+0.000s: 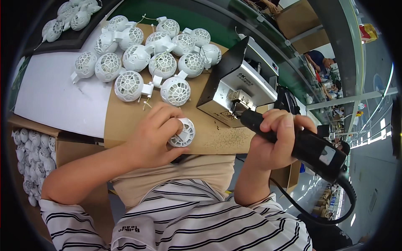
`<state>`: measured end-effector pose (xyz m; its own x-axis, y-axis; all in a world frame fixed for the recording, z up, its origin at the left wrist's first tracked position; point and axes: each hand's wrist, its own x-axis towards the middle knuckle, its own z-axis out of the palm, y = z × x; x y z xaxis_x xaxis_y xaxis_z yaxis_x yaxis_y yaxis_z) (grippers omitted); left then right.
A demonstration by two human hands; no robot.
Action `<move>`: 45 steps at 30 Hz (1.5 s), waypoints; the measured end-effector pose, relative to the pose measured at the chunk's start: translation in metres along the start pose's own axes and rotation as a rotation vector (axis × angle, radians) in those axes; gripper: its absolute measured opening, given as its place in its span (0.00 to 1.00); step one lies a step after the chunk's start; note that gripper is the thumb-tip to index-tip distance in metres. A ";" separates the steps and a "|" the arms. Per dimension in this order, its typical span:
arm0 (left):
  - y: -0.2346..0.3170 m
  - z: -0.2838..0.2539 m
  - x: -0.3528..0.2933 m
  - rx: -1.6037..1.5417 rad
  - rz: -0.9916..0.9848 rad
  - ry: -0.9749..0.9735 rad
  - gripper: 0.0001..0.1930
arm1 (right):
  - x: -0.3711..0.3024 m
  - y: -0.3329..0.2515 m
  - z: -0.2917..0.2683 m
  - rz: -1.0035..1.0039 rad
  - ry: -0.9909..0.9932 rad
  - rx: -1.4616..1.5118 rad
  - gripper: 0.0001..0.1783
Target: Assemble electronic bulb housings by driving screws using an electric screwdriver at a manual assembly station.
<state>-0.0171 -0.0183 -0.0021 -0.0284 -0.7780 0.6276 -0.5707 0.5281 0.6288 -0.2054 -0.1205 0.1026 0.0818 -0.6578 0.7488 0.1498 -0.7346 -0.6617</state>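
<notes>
My left hand (157,131) grips a round white plastic fan housing (185,134) with a spoked grille, held over the near edge of the brown cardboard sheet (121,121). In my right hand (282,138) is a black electric screwdriver (301,144) with a cord. Its tip points left, at the front of a silver and black screw feeder box (232,79); whether it touches the outlet I cannot tell. Beyond my left hand lie several white fan housings (162,65) joined in pairs, some with thin wires sticking out.
A carton (63,146) packed with white housings stands at the lower left. More housings lie on a black tray (100,21) at the far left. Small dark screws or bits (226,140) are scattered by the feeder. The screwdriver's cord (351,205) loops down at the right. Other people work beyond.
</notes>
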 end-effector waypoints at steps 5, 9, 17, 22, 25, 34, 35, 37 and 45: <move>0.000 -0.002 -0.007 -0.056 -0.035 -0.002 0.20 | 0.011 -0.003 -0.009 0.092 -0.154 0.088 0.22; 0.001 -0.001 -0.004 -0.010 -0.021 0.020 0.21 | 0.001 -0.020 -0.011 0.092 -0.237 0.370 0.23; -0.002 0.004 -0.010 0.071 0.041 0.033 0.20 | -0.012 -0.024 0.021 0.095 -0.508 0.496 0.24; -0.003 0.005 -0.012 0.060 0.056 0.031 0.19 | -0.019 -0.025 0.028 0.102 -0.507 0.468 0.24; -0.002 0.005 -0.013 0.048 0.053 0.023 0.18 | -0.022 -0.033 0.029 0.154 -0.412 0.397 0.22; -0.005 0.005 -0.011 0.026 0.042 0.013 0.19 | -0.017 -0.019 0.033 0.097 -0.516 0.452 0.21; -0.006 0.005 -0.010 0.021 0.042 0.007 0.19 | -0.017 -0.018 0.033 0.098 -0.504 0.458 0.21; -0.007 0.004 -0.010 0.028 0.064 0.016 0.20 | -0.017 -0.018 0.035 0.112 -0.517 0.444 0.20; -0.007 0.007 -0.010 0.060 0.117 -0.012 0.25 | -0.003 -0.022 0.013 0.124 -0.568 0.714 0.22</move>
<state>-0.0184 -0.0167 -0.0161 -0.1072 -0.7161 0.6897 -0.6111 0.5947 0.5224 -0.1959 -0.0996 0.1152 0.5815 -0.4056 0.7053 0.6645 -0.2634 -0.6993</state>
